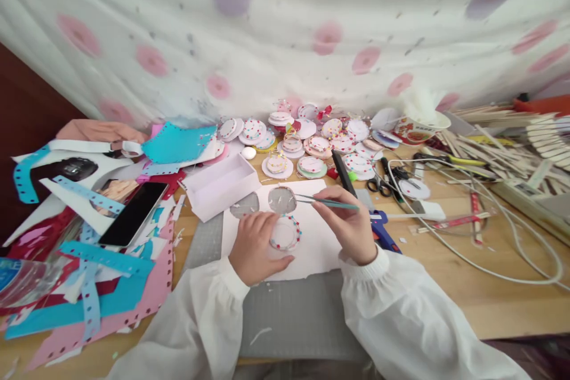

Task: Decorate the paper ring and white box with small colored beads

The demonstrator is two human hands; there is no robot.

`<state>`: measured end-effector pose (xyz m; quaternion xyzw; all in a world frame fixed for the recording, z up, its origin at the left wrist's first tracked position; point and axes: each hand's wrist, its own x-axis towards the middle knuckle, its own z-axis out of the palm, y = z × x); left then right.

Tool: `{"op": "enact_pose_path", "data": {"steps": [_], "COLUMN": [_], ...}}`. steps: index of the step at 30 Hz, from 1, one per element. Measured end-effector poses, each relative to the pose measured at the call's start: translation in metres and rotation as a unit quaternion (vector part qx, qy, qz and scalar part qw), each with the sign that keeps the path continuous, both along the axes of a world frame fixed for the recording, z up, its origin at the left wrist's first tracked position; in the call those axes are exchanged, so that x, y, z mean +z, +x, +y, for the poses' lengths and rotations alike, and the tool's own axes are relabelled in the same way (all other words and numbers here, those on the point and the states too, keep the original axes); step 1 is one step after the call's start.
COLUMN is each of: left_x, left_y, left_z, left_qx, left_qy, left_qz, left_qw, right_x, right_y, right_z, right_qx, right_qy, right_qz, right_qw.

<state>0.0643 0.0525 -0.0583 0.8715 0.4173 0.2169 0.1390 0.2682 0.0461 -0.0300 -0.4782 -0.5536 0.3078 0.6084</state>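
My right hand is closed around teal tweezers, whose slim tips reach left to the edge of a round hole in a white paper sheet. Below those tips lies a small white disc ringed with red and blue beads. Resting on the sheet at the disc's left side is my left hand, fingers bent and thumb stretched out below the disc. Its fingers and thumb are apart; whether they press on the disc I cannot tell. Small pale bits lie in the hole near the tips. A grey cutting mat lies under the sheet.
An open white box stands left of the sheet, beside a phone on paper scraps. Several beaded discs crowd the back. To the right are a blue glue gun, scissors, a looping white cable and wooden sticks.
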Motion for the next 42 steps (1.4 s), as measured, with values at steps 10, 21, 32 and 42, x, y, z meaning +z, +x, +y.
{"op": "enact_pose_path", "data": {"steps": [10, 21, 32, 42], "left_x": [0.009, 0.028, 0.013, 0.003], "left_y": [-0.031, -0.066, -0.002, 0.011], "left_z": [-0.013, 0.002, 0.046, 0.035], "left_qx": [-0.04, 0.128, 0.069, 0.014], "left_qy": [0.019, -0.043, -0.065, -0.15], "left_qz": [0.021, -0.223, -0.223, -0.322], "left_qw": [0.999, 0.966, 0.97, 0.935], "right_x": [-0.016, -0.021, -0.019, -0.023], "right_y": [-0.031, -0.033, -0.003, -0.007], "right_z": [0.033, 0.037, 0.009, -0.005], "right_qx": [0.06, 0.064, -0.012, 0.01], "right_qy": [-0.054, -0.054, -0.021, -0.011], "right_qz": [-0.193, -0.198, -0.048, -0.014], "right_qw": [0.978, 0.976, 0.999, 1.0]}}
